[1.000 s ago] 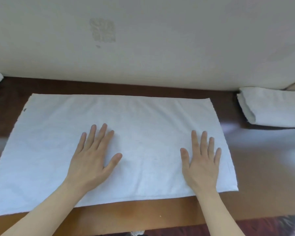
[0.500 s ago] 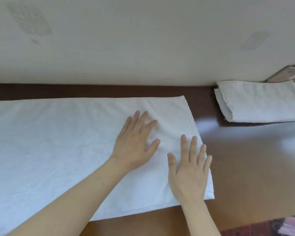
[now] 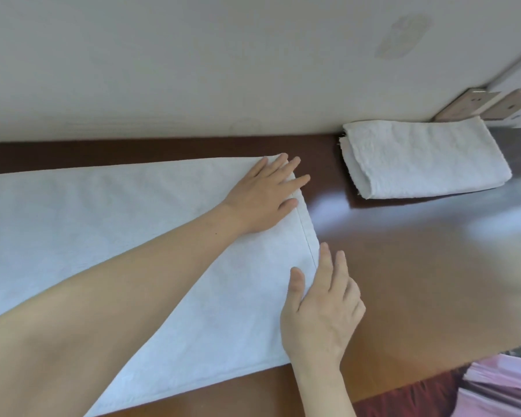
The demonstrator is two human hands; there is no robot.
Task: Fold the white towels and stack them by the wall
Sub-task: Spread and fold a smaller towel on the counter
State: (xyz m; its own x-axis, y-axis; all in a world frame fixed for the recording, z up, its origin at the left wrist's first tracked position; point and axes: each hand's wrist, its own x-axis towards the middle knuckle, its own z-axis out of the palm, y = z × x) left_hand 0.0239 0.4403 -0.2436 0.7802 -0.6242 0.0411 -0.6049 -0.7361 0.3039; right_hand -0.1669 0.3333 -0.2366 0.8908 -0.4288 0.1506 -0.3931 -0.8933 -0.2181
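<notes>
A white towel (image 3: 109, 224) lies spread flat on the brown table (image 3: 418, 281), running off the left edge of the view. My left hand (image 3: 265, 194) rests flat near the towel's far right corner, its fingertips reaching past the right hem. My right hand (image 3: 322, 308) lies over the near part of that same right hem, fingers straight, thumb on the cloth. A folded white towel (image 3: 424, 158) sits at the back right against the wall (image 3: 223, 70).
Two wooden brackets (image 3: 475, 106) stick out of the wall behind the folded towel. Pink fabric (image 3: 506, 386) shows below the table's front edge at the lower right. Bare glossy tabletop stretches right of the spread towel.
Both hands slid right across the towel, from its middle to its right hem. The view has swung right, so the folded towel now shows in full.
</notes>
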